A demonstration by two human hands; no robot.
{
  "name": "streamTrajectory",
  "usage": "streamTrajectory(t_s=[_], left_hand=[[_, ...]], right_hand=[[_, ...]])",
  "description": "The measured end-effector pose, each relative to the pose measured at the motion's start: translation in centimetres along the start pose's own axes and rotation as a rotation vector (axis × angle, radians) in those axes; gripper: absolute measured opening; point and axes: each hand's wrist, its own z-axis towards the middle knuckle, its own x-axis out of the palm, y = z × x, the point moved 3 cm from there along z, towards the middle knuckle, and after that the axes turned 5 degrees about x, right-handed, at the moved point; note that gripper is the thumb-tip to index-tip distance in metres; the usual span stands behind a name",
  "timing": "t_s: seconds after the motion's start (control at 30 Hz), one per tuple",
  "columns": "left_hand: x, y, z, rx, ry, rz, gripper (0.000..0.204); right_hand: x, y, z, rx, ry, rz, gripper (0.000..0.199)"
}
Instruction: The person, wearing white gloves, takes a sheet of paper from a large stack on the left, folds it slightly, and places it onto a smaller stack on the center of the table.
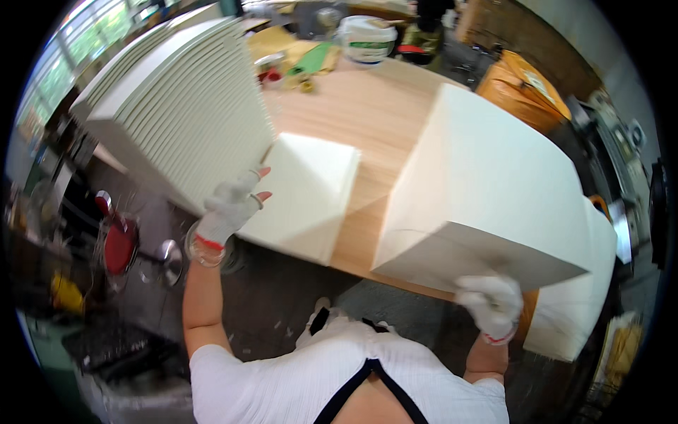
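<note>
1. Head view: left hand (pixel 232 206), gloved, fingers spread wide, braced against the near end of the ribbed stack of white panels (pixel 180 106) at far left.
2. Right hand (pixel 492 302) gripping the near lower edge of the big white block (pixel 480 191), raised and tilted over the wooden table (pixel 367 106).
3. Best kept level, clear of the smaller white block (pixel 307 194) between both.

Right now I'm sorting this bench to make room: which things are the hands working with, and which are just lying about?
In hand:
- left hand against the stack of white foam sheets
- right hand gripping the large white foam block
- smaller foam block between them

Lying about:
- white bucket
- green tool
- orange bag
- wooden table itself
</note>
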Motion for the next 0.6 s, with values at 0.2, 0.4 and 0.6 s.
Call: streamTrajectory(t_s=[0.2,0.4,0.6], left_hand=[[-5.3,-21.4,9.7,0.864,-0.094,-0.185,0.04],[-0.2,-39.2,15.0,1.199,0.185,-0.107,0.038],[7.6,-46.5,17.5,1.101,0.537,0.014,0.02]], right_hand=[[-16.2,-5.1,-6.0,-0.08,-1.085,-0.317,0.036],[-20.2,-8.2,-7.7,0.069,-0.647,-1.238,0.028],[-21.1,-4.5,-5.0,-0.32,-0.878,-1.24,0.024]])
